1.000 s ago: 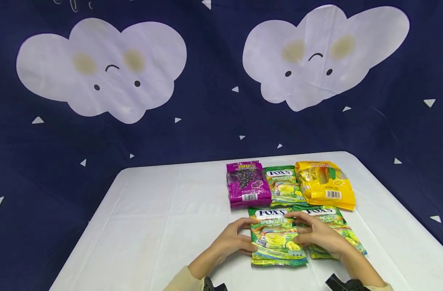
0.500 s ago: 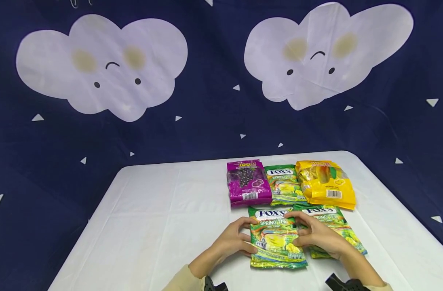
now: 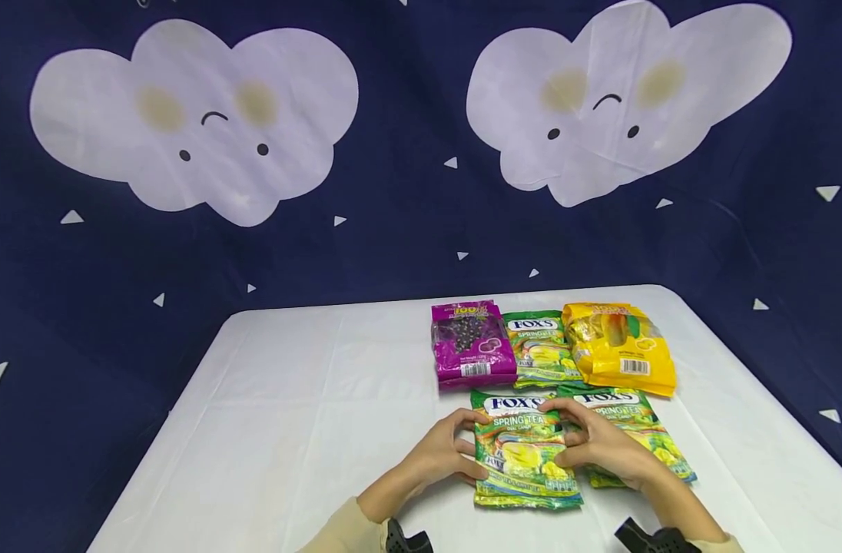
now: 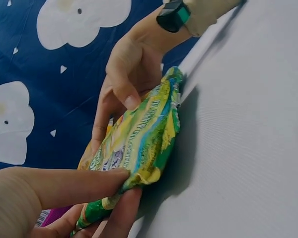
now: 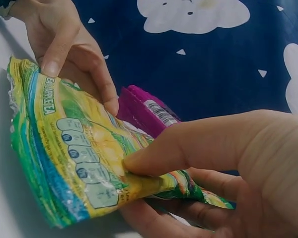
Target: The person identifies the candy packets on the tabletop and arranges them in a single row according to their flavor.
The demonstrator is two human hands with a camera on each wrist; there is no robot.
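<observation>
The left hand [image 3: 438, 457] is pinching the left edge of a crinkly green-and-yellow candy bag [image 3: 525, 453] lying on the white table [image 3: 290, 430], while the right hand [image 3: 601, 445] is pinching its right edge.

White cloth-covered table [image 3: 290, 415]. Far row, left to right: purple plastic grape-candy bag [image 3: 471, 343], green foil Fox's Spring Tea bag [image 3: 540, 350], yellow plastic candy bag [image 3: 620, 347]; neighbours touching or slightly overlapping. Another green Fox's Spring Tea bag [image 3: 642, 430] lies flat just in front of the yellow one. Behind: dark navy fabric backdrop [image 3: 407, 230], two pale cloud faces [image 3: 193, 115], small white triangles.
</observation>
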